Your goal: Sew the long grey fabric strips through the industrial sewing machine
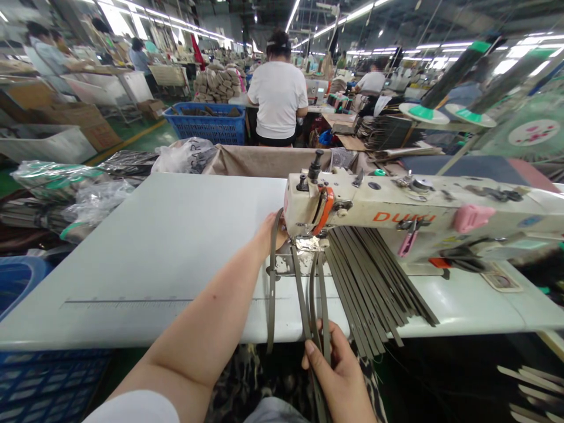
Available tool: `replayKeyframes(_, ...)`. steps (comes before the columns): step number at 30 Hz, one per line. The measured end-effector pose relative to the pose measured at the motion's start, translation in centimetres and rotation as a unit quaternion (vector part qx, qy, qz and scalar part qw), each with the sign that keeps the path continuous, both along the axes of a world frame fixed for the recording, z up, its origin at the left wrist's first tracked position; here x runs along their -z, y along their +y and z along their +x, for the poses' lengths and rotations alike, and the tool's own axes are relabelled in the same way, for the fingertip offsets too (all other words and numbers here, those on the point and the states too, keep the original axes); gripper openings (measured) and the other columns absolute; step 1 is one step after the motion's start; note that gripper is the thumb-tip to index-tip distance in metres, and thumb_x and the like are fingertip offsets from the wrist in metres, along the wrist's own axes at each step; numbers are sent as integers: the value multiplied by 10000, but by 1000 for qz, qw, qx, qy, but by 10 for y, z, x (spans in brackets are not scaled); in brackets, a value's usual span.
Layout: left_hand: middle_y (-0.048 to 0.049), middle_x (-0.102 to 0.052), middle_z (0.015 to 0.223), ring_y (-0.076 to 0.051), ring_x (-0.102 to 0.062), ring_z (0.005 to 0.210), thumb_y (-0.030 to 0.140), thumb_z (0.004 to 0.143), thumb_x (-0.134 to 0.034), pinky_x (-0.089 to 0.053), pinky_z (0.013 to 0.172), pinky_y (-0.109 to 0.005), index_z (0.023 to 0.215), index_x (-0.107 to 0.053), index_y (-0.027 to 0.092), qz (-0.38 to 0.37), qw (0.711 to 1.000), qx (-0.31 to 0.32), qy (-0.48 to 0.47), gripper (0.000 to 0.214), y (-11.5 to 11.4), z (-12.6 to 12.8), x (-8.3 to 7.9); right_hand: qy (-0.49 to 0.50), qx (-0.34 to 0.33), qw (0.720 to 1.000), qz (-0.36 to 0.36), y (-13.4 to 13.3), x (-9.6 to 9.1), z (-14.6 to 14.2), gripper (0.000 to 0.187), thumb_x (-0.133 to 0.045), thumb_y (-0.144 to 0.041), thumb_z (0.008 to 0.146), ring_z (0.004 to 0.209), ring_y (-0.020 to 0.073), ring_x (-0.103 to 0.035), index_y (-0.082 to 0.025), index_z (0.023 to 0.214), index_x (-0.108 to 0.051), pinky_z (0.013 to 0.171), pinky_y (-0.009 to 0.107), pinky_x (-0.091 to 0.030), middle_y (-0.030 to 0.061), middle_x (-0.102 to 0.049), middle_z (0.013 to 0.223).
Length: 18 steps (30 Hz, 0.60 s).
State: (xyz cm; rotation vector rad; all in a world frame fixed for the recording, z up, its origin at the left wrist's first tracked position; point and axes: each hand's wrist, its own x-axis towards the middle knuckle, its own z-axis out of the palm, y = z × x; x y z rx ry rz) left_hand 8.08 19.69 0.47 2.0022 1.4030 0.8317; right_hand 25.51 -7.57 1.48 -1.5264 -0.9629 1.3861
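My right hand (pixel 341 370) pinches dark olive straps (pixel 314 305) below the table's front edge, thumb on top. These straps run up to the presser foot (pixel 309 242) of a sewing machine (pixel 361 202). My left hand (pixel 274 232) reaches to the left side of the machine head, close to the needle area; its fingers are mostly hidden behind a strap and the machine. That strap (pixel 272 294) curves over the left hand and hangs past the table edge. Right of the needle, a row of similar straps (pixel 365 288) lies fanned under the machine arm.
The white table (pixel 189 235) carries a printed ruler line. Plastic-wrapped bundles (pixel 61 188) and a blue basket (pixel 20 279) stand at left. Ahead, a person in a white shirt (pixel 278 97) sits beside a blue crate (pixel 207 123). Thread cones (pixel 458 73) stand at right.
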Motion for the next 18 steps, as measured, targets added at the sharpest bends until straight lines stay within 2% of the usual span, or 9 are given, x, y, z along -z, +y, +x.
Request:
replayKeyframes(3, -91, -729, 1329, -368, -613, 1326, 232, 825, -652, -484, 1170, -527, 1333, -663, 221, -2, 999, -33, -5, 508, 0, 2, 1, -6, 0, 1000, 7, 2, -1, -1, 426, -801, -574, 821, 670, 233, -636, -230, 1038, -676, 657, 295, -506, -6, -700, 648)
replayKeyframes(7, -104, -732, 1322, -358, -619, 1316, 230, 846, -635, -514, 1140, -514, 1325, -664, 192, -4, 999, -40, -9, 481, 0, 3, 2, -12, -6, 1000, 7, 3, 0, 0, 429, -779, -579, 845, 671, 228, -623, -227, 1048, -643, 647, 292, -491, -6, -703, 648)
replayKeyframes(12, -85, -734, 1324, -345, -622, 1312, 230, 859, -640, -488, 1174, -506, 1378, -641, 215, 10, 999, -33, -24, 519, 1, 3, 2, -21, 3, 1000, 11, 4, 0, -3, 414, -767, -561, 862, 644, 213, -602, -213, 1036, -625, 640, 300, -479, -8, -699, 648)
replayKeyframes(18, -76, -752, 1279, -342, -624, 1310, 251, 872, -627, -502, 1162, -462, 1341, -665, 212, 6, 999, -47, -15, 473, 0, 3, 0, -8, 38, 999, 11, 4, -3, -9, 431, -795, -583, 823, 536, 174, -538, -225, 990, -624, 533, 277, -410, -35, -667, 605)
